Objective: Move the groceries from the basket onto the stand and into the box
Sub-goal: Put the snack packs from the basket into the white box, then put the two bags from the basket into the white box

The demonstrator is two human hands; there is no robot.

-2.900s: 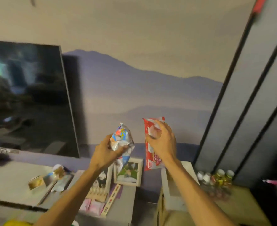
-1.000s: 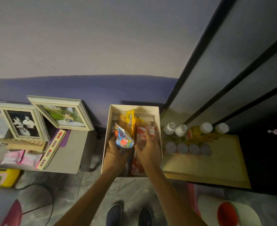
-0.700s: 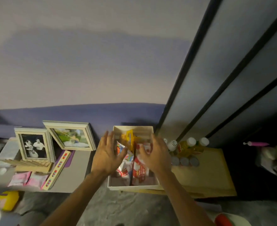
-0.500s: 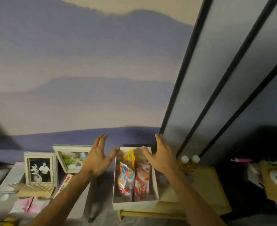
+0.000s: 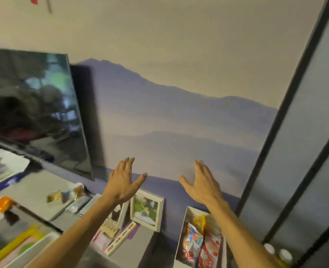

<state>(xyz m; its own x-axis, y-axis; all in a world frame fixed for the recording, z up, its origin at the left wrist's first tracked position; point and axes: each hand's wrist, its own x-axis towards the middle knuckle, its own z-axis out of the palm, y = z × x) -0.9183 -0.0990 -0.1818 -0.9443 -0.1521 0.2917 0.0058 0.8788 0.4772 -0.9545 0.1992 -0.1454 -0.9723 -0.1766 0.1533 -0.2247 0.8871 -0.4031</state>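
A cream box [image 5: 180, 235] stands low at the bottom right, partly behind my right forearm. Inside it stand a blue and silver snack packet [image 5: 193, 241], a red and white packet [image 5: 210, 250] and a yellow packet [image 5: 200, 219]. My left hand [image 5: 123, 181] hovers open, palm down, above the picture frames left of the box. My right hand [image 5: 202, 182] is raised open above the box's far end. Neither hand holds anything. A yellow-handled basket [image 5: 14, 246] shows blurred at the bottom left.
A grey stand [image 5: 34, 188] on the left carries a large dark TV [image 5: 32, 111], small packets [image 5: 72, 194] and two picture frames [image 5: 147, 210]. White-capped bottles [image 5: 281, 255] sit right of the box. Dark-framed panels [image 5: 305, 151] close off the right side.
Both packets went down into the box and my hands let go. My hands then rose empty and open, and the view tilted up and swung left, bringing the TV into sight.
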